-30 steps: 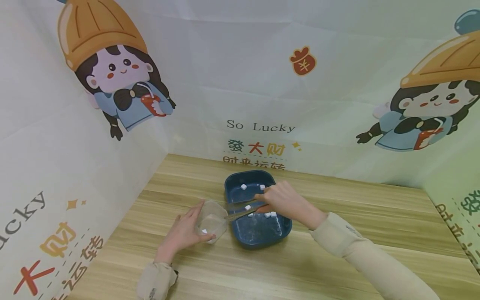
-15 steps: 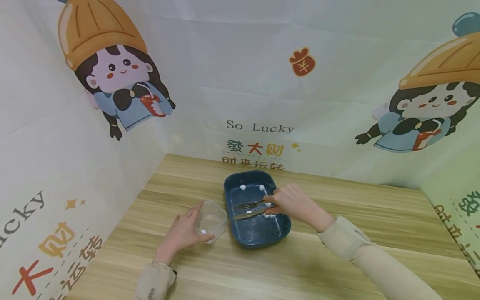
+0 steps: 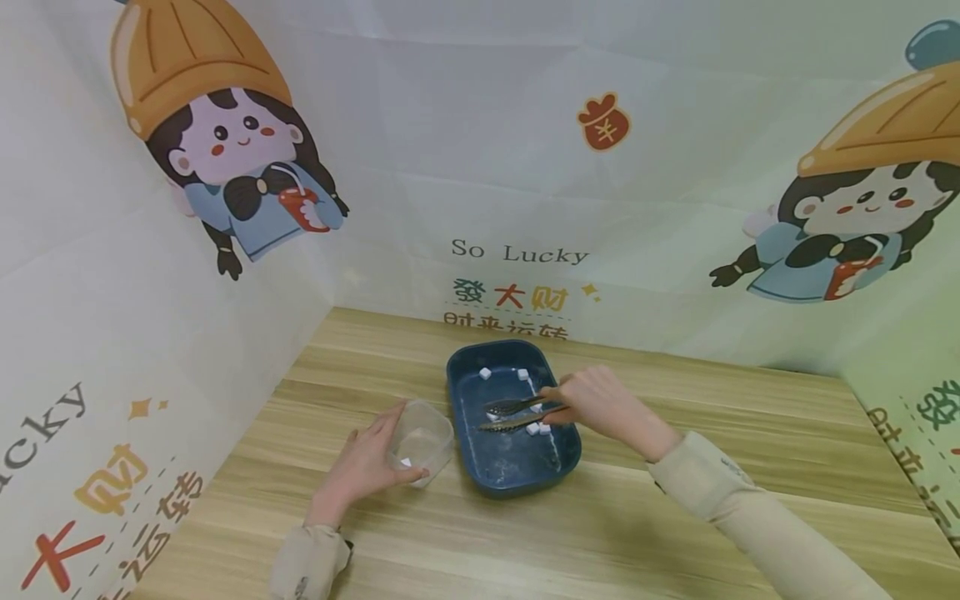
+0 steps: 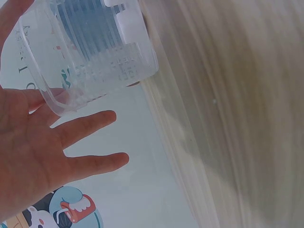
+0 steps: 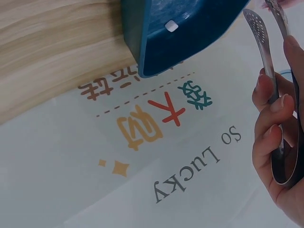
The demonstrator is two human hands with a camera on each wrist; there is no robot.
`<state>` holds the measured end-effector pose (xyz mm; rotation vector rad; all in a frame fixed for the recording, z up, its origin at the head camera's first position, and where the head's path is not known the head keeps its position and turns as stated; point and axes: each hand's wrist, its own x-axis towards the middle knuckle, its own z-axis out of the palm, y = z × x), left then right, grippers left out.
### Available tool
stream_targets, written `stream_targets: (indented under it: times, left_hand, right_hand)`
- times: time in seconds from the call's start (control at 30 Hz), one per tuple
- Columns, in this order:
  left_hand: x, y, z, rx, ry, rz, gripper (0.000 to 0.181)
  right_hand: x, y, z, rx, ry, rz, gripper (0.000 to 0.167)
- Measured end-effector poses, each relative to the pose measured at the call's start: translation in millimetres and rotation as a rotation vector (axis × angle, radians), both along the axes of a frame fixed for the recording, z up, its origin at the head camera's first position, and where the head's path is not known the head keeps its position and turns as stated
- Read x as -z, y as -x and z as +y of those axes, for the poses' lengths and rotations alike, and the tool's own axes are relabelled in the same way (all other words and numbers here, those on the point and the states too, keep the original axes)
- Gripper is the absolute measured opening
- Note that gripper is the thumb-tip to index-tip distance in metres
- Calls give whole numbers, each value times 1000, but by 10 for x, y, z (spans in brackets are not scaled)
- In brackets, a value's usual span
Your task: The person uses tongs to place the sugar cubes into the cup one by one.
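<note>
Presently, fingers of the R hand (image 3: 603, 408) are wrapped round the tongs (image 3: 517, 422), w/ perforated tips spread apart over the blue tray (image 3: 510, 468). One white cube (image 3: 492, 415) sits btwn the tips; contact cannot be confirmed. L hand (image 3: 360, 467) holds the clear container (image 3: 423, 437) btwn thumb and forefinger, w/ two fingers splayed off its wall (L wrist view). Container stands just L of the tray and has at least one loose cube (image 3: 406, 462) inside. Other cubes (image 3: 522, 375) lie in the tray: two near the far wall, the rest close to the tongs' arms. Tray and container are on the tabletop (image 3: 525, 550); printed backdrop (image 3: 420, 167) behind.

Caution (judged):
- Off-centre closing may flick a cube away, as it is small relative to the tips.
- Lower arm may nudge adj. cubes, being v. close.
- Excess squeeze may crush or eject a cube, if brittle/slick.
- Light L-hand hold may let the container skid if the tongs knock its rim.
</note>
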<state>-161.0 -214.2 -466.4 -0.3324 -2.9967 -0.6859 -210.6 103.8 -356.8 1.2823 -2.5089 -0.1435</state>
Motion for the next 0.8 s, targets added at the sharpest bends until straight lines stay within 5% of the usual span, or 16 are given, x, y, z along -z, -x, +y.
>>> stream_targets:
  times: [0.8]
  left_hand:
    - [-8,-4,1,-3,5,15,106]
  right_hand:
    - [58,79,91,56,38,11,32]
